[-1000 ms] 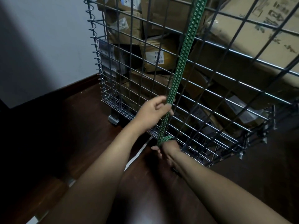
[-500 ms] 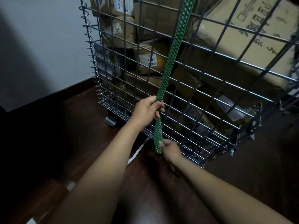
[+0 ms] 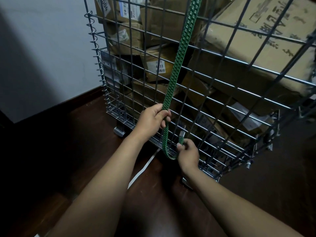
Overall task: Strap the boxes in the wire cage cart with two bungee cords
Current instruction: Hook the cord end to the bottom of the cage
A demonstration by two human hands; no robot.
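Green, flat and ribbed, one bungee cord (image 3: 179, 53) comes down from the top edge of the view along the outer face of the wire cage cart (image 3: 230, 83), lying against the mesh. We list our left hand (image 3: 152, 120) as curled round the cord low on that face, fingers wrapped and knuckles turned toward the wire. Below this grip the cord drops into a short U-shaped loop near the cart's bottom rail and rises again to our right hand (image 3: 188, 154), which pinches it between thumb and fingers. Just above that pinch sits the cord's grey metal end piece (image 3: 182, 133), close against the lowest rows of wire; we cannot tell whether it is hooked on. Contents of the cart: brown cardboard boxes (image 3: 239, 53), stacked unevenly, some tilted, several bearing white labels, one printed with dark characters. A spiral of wire (image 3: 97, 53) binds the cart's left corner from top to bottom. A metal foot (image 3: 119, 131) shows beneath that corner. Setting: dark wooden floor (image 3: 85, 151), a pale wall (image 3: 42, 48) with dark skirting to the left, and a white strip (image 3: 145, 166) lying on the floor between our forearms, running under the cart's front edge.
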